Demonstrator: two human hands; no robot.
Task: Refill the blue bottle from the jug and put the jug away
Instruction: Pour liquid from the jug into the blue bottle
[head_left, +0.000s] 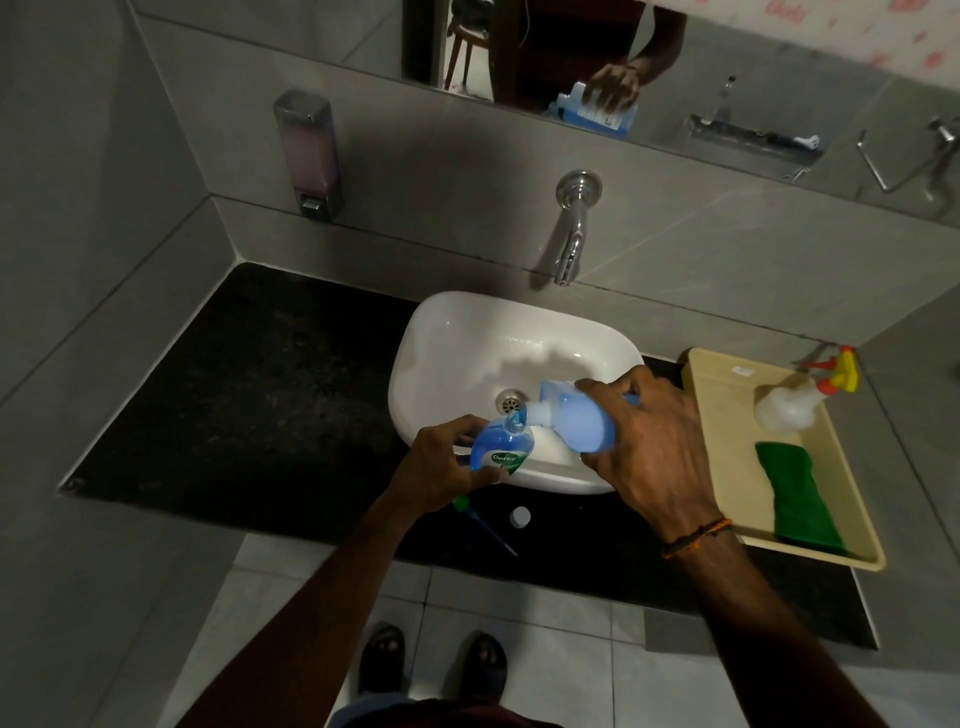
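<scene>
Head view: left hand (441, 460) grips "Dettol" bottle (501, 448); right hand (652, 441) grips tipped jug (576, 415), spout at bottle mouth, over sink (452, 332). Cap (520, 516) on table (270, 405); tray (727, 384) holds sprayer (795, 400).

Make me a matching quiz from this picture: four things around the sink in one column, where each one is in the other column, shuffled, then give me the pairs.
Things:
1. blue bottle
2. jug
3. spray bottle
4. white cap

Places:
A. on the beige tray
B. gripped by the left hand
C. on the dark counter
D. tilted in the right hand

Pairs: 1-B, 2-D, 3-A, 4-C.
</scene>
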